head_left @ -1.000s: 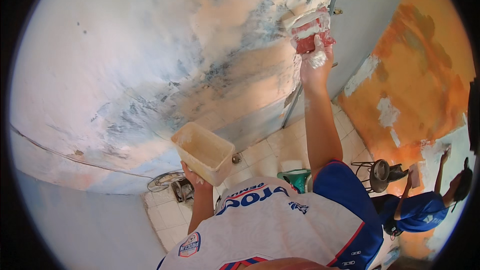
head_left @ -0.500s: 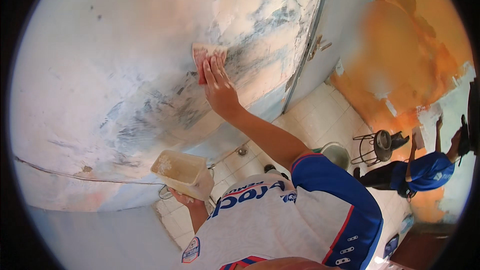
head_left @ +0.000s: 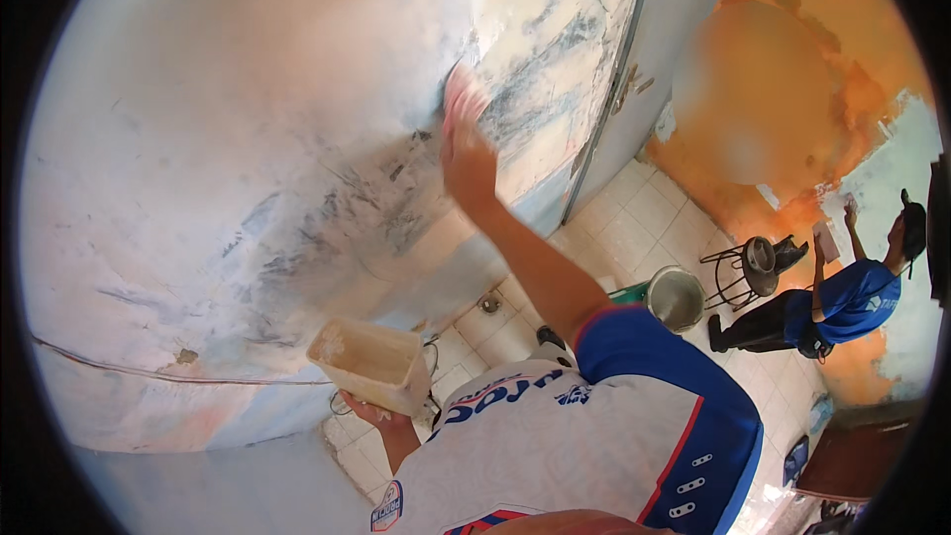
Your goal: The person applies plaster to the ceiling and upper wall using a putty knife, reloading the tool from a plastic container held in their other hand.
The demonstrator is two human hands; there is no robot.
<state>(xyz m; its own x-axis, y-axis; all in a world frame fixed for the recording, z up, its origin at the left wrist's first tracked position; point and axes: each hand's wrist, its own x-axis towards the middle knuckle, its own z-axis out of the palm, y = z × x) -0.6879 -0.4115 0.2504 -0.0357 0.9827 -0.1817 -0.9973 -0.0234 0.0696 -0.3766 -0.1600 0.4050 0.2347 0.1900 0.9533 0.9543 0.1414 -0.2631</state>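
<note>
My right hand [head_left: 470, 151] is raised against the patchy wall [head_left: 297, 119], closed on a reddish putty spreader [head_left: 464, 94]. The spreader is turned nearly edge-on and blurred, its tip at the wall surface. Lower down, my left hand [head_left: 374, 410] supports a pale rectangular plastic tub [head_left: 371, 362] from below, with its fingers partly hidden. Whitish paste coats the tub's inner walls. Grey-blue smears and cream patches cover the wall around the spreader.
To the right, a person in a blue shirt [head_left: 857, 302] works at an orange and pale wall [head_left: 783, 89]. A bucket [head_left: 676, 297] and a metal stool with a bowl [head_left: 743, 267] stand on the tiled floor [head_left: 634, 213]. A door [head_left: 684, 40] adjoins my wall.
My right hand has moved right and slightly up along the wall, and the spreader has turned from broad face to near edge-on. The tub has tilted and shifted slightly down and right.
</note>
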